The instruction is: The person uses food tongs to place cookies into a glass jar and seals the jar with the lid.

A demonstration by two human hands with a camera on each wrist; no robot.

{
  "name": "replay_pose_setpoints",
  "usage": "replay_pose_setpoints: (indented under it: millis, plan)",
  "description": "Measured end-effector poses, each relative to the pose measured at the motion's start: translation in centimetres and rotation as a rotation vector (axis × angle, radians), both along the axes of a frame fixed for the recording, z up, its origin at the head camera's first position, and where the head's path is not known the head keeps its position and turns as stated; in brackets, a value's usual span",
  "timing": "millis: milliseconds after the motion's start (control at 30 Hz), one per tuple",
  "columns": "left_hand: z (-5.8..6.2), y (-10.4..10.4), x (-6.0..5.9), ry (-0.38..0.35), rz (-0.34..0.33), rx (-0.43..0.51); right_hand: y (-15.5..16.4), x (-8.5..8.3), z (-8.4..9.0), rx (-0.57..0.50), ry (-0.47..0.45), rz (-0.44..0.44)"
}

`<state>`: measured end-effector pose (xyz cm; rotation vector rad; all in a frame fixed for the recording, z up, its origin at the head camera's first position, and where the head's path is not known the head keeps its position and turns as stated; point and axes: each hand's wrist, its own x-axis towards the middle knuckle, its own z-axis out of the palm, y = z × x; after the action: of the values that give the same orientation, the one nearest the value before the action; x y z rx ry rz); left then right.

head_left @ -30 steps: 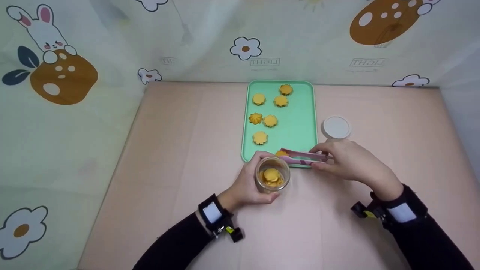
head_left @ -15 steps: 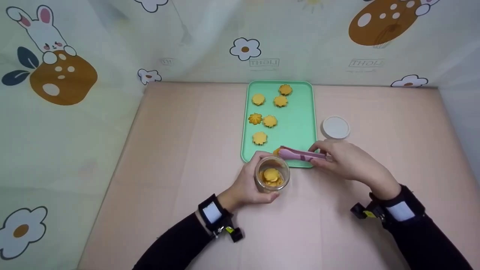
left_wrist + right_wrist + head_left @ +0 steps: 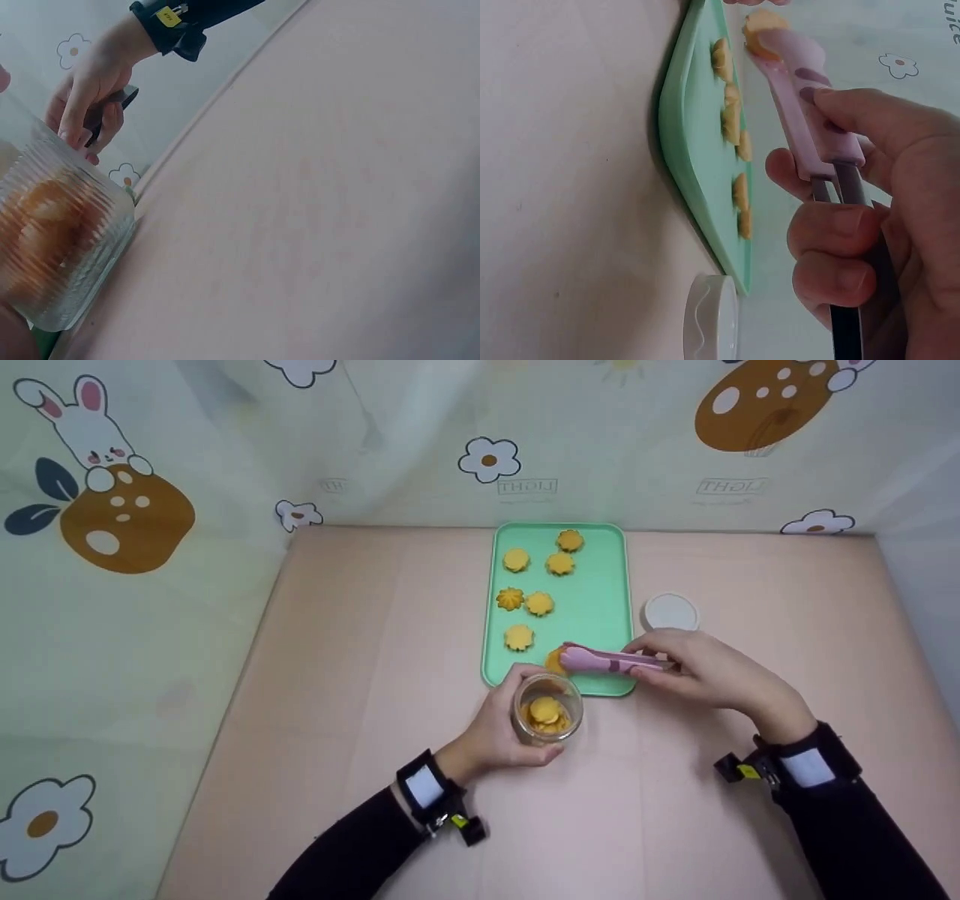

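The person's left hand [image 3: 499,727] held a glass jar [image 3: 564,691] above the near edge of the green tray [image 3: 592,607], its grip clamped around the jar, fingers on the far side and thumb on the near side. The jar's mouth faced the head camera, and several yellow biscuits [image 3: 545,711] lay piled inside. The right hand [image 3: 709,675] had its grip closed on pink-headed tongs [image 3: 592,660], which reached leftward across the lower part of the tray. The right wrist view showed a lone biscuit [image 3: 763,34] caught between the heads of the tongs, raised clear of the tray; from the head it appeared just beyond the jar's far rim, outside the mouth. Six flower-shaped biscuits [image 3: 539,604] were spread over the tray: one at the upper left, two close together at the upper right, two side by side at middle left, and one below those. A round white lid [image 3: 671,612] lay on the desk [image 3: 390,660] just to the right of the tray, near the right hand. Behind the desk hung a pale covering [image 3: 405,450] printed with flowers and rabbits.
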<state>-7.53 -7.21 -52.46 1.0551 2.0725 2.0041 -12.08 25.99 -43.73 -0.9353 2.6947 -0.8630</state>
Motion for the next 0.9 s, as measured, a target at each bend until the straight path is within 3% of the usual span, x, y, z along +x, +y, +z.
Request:
replay_pose_setpoints:
  millis: [167,333,633,900]
  plan:
    - [-0.1,0.0,0.0,-0.008,-0.004,0.0,0.4,0.0,0.3,-0.013,0.111,-0.03]
    - [0.1,0.1,0.1,-0.016,0.008,-0.01,1.1,0.1,1.3,-0.125,0.205,-0.041]
    - [0.3,0.3,0.2,-0.035,0.009,-0.057,1.4,1.6,3.7,-0.291,0.265,0.134]
    - [0.4,0.3,0.4,-0.07,0.009,-0.079,-0.4,3.8,4.9,-0.178,0.331,0.169]
